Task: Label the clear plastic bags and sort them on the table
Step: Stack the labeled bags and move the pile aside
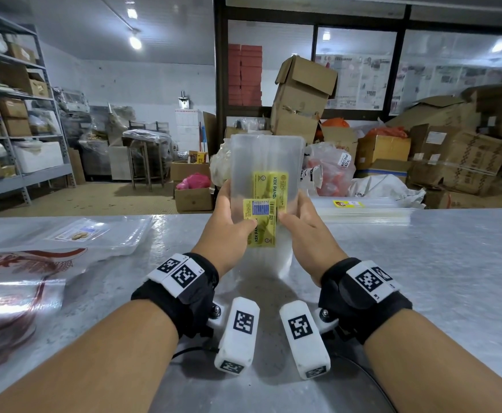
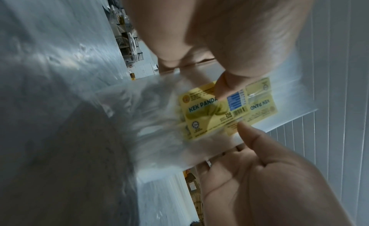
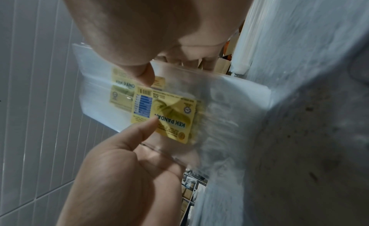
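Pinching from both sides, the left hand (image 1: 229, 216) and right hand (image 1: 302, 225) hold a clear bag (image 1: 266, 162) upright above the table (image 1: 422, 263), each thumb in front of the plastic and the fingers curled behind it. The left thumb lies on the edge of a yellow label (image 1: 260, 222) printed "KEK PANDAN", with a blue table and a barcode, and the right thumb tip meets the same label's opposite edge. Just above and partly behind it, a second yellow label (image 1: 273, 186) of the same print shows through the plastic; whether it sits on this bag or on another layer cannot be told. The left wrist view shows the label (image 2: 215, 112) between the left thumb and the right hand (image 2: 265, 174); the right wrist view shows it (image 3: 165, 117) reversed, with the left hand (image 3: 123, 174) reaching in from below. The bag's lower end hangs down between the wrists, close to the table. Right of the grip and farther off, a flat stack of bags (image 1: 366, 211) lies on the table with a small yellow label on top. Left of the grip lies another bag (image 1: 74, 234) bearing a pale label, and nearer, a bag with red print (image 1: 20, 278). Cardboard boxes (image 1: 303, 93) and shelving (image 1: 11, 114) stand beyond the table.
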Tool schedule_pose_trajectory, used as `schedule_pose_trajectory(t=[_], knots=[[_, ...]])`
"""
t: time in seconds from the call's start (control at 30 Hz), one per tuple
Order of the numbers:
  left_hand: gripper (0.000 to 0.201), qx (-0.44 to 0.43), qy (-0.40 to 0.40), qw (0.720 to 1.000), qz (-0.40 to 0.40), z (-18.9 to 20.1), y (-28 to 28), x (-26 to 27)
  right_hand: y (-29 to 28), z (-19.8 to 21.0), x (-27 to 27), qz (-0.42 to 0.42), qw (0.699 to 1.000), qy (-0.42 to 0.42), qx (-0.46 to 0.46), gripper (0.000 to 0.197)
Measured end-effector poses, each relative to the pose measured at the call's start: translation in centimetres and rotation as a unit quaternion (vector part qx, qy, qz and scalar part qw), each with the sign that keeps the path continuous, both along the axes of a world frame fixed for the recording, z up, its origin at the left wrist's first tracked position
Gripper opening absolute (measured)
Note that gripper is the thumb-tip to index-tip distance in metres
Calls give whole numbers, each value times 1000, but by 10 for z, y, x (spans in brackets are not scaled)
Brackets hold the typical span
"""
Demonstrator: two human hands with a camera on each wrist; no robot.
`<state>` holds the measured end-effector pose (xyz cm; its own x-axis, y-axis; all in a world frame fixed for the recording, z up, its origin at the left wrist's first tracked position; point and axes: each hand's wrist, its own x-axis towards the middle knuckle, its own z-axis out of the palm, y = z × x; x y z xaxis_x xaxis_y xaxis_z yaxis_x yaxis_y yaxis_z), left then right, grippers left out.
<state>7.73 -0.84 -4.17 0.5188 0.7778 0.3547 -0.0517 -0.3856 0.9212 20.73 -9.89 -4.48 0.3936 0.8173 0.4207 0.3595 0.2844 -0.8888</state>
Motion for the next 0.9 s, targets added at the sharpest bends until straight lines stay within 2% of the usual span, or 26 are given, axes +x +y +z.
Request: schedule_pose_trajectory(t=[0.13,0.3,0.57,0.7,0.9], knots=[[68,21,19,999,-24,-1,0,1,0,0,-1,15,1000,-3,-13,20],[66,34,24,998,-49,2,-1,-1,-1,-1,-1,31,999,-11,-5,43],[63,46,20,997,-54,3,-3,-1,0,0,-1,8,999,-36,25,43],[65,33,37,997,-57,0,-1,0,2,-3,-1,7,999,-32,6,46],[57,36,46,997,-53,0,-1,0,1,-2,-1,-1,999,-33,20,44]])
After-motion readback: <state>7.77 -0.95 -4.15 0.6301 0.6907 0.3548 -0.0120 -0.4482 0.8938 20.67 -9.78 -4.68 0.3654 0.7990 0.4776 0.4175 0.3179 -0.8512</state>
